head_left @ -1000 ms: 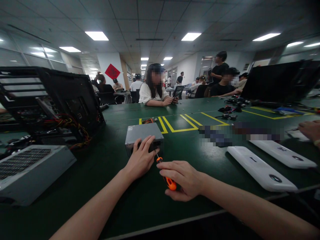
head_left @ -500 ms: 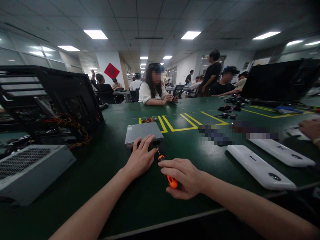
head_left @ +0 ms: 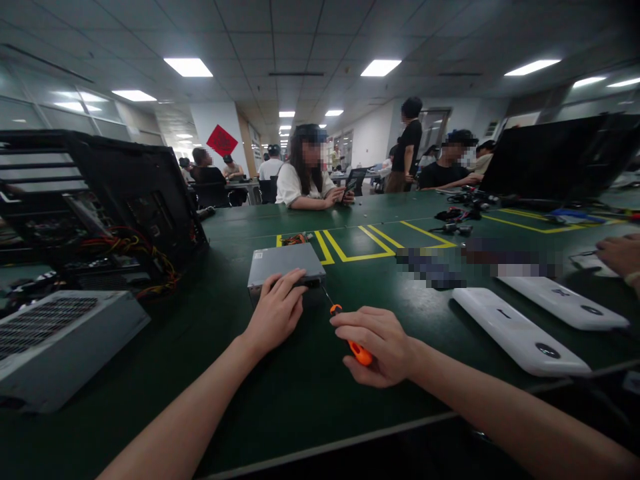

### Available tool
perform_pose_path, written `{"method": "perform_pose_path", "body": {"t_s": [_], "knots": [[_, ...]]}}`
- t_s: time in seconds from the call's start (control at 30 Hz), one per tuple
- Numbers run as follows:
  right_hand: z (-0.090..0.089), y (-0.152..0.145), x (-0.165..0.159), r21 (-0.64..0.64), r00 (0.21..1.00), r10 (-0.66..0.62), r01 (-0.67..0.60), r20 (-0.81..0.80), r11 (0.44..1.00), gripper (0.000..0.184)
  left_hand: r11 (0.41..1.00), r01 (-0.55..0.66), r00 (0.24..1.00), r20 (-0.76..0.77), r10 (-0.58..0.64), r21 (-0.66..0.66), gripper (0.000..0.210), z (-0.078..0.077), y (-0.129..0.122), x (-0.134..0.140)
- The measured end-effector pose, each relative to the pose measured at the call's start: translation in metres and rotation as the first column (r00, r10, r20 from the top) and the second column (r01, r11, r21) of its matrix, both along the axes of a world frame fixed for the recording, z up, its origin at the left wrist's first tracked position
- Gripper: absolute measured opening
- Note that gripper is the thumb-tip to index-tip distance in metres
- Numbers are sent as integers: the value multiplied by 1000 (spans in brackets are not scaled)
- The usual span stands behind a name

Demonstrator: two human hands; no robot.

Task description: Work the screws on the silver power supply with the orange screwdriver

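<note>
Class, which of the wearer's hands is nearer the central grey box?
Left. The left hand rests on the grey box; the right hand, holding the screwdriver, is apart, to its front right.

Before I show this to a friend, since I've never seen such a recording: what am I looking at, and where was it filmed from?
There is no machine doing the work: these are a person's bare hands, seen from a camera worn on that person's head. The left hand rests on a grey metal box. The right hand holds an orange-and-black screwdriver, its shaft pointing toward the box; whether the tip touches is hard to tell. The green table also bears a black computer case and a second grey box at left, and two white devices at right. Across it sits another person.
</note>
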State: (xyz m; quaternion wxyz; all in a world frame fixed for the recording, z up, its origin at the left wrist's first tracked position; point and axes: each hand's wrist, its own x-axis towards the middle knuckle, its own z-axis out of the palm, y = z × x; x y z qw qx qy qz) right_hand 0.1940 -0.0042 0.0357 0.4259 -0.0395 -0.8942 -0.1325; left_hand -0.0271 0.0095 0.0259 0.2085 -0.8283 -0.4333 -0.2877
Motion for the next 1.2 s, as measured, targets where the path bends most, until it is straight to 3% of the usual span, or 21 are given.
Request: {"method": "perform_pose_path", "body": {"t_s": [0.4,0.63,0.73,0.9,1.03,1.2], "knots": [[0,1,1,2,1000,-19,19,-3,1000,21,1000,19,999,43,-18,-14,23,-1,2,-1],[3,0,2,-23,999,-29,29,39,999,30,1000,9,997,71,-11,29,22,-2,0,-1],[4,-4,1,10,998,-33,32,51,999,27,996,74,993,85,-79,55,21,0,-5,2],[5,-6,1,-45,1000,11,-11,3,999,34,979,196,974,125,-188,-57,22,2,-12,10],[7,-8,2,-42,997,-4,8,82,999,33,984,159,974,179,-142,-84,21,0,-9,10],[2,-7,-1,-32,998,-20,21,52,999,28,999,4,991,135,-11,53,31,-3,-1,2]]}}
